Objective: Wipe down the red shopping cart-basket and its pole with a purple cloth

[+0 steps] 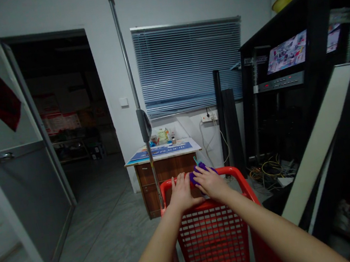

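In front of me stands a red plastic shopping cart (pixel 213 238) with a grid panel and a raised handle bar. My left hand (pixel 183 192) lies palm down at the left part of the bar, fingers stretched out and slightly apart, holding nothing. Just beside it, my right hand (pixel 211 182) presses a purple cloth (pixel 202 167) against the bar, its fingers curled over the cloth. A small light-blue loop sticks up from the cloth. The palm side of both hands is hidden.
A metal pole (pixel 125 55) rises at the cart's left. Behind is a brown cabinet (pixel 167 171) with a printed board on top. The grey door (pixel 32 203) stands open at left. At right are a black rack (pixel 317 20), leaning panels (pixel 320 145) and tangled cables (pixel 270 172).
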Demonstrator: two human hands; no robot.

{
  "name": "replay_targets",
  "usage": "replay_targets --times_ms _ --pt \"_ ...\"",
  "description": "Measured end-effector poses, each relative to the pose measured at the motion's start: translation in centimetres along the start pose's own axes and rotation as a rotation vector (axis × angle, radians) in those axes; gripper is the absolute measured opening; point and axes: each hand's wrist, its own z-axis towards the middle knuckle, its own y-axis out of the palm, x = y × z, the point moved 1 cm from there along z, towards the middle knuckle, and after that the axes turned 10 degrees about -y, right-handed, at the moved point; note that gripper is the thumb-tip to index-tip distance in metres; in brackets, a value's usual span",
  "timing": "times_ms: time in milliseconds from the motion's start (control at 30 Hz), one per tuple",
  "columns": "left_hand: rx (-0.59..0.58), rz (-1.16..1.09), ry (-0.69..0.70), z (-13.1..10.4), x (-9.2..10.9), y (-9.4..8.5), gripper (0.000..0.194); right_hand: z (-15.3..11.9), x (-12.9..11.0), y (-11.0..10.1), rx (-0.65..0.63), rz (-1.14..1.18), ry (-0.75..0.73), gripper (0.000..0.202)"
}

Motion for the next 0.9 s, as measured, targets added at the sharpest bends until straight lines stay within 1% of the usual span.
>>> replay_targets --times_ms 67,133,233,300,367,467,533,600,667,733,833,900 --pt "-0.009 0.005 0.011 0.0 -0.2 -0.1 0.111 -0.5 0.4 -0.4 -0.025 -0.013 0.004 0.044" --pt "-0.017 0.008 0.015 0.0 -0.3 -0.2 0.114 -1.0 1.5 -0.8 -0.087 -0.040 0.076 0.050" --pt "-0.027 0.003 0.017 0.2 -0.1 0.0 0.119 -0.9 3.2 -1.2 -0.167 -0.074 0.213 0.037" --pt "-0.034 -0.002 0.015 0.3 0.0 0.1 0.122 0.4 3.7 -1.1 -0.189 -0.084 0.254 0.033" --pt "-0.043 -0.007 0.013 0.4 0.1 0.1 0.124 2.4 3.6 -0.7 -0.214 -0.089 0.280 0.032" --pt "-0.059 -0.008 0.017 0.5 0.0 -0.2 0.123 5.3 2.4 0.0 -0.249 -0.080 0.270 0.033" --pt "-0.087 0.000 0.021 0.4 -0.2 -0.7 0.122 6.1 1.3 0.2 -0.267 -0.066 0.226 0.034" --pt "-0.123 0.006 0.021 0.0 -0.3 -1.3 0.124 6.1 0.5 0.1 -0.277 -0.059 0.190 0.036" --pt "-0.140 0.016 0.029 -1.2 -0.5 -1.9 0.125 5.4 0.1 -0.3 -0.283 -0.064 0.186 0.042" --pt "-0.100 0.049 0.048 -3.1 -1.0 -2.3 0.120 4.5 0.1 -0.7 -0.290 -0.073 0.206 0.053" --pt "0.059 0.100 0.047 -6.7 -2.1 -2.3 0.102 3.5 0.6 -1.1 -0.306 -0.071 0.216 0.072" --pt "0.154 0.087 -0.022 -8.5 -2.8 -2.0 0.097 3.1 1.2 -1.3 -0.311 -0.063 0.193 0.075"
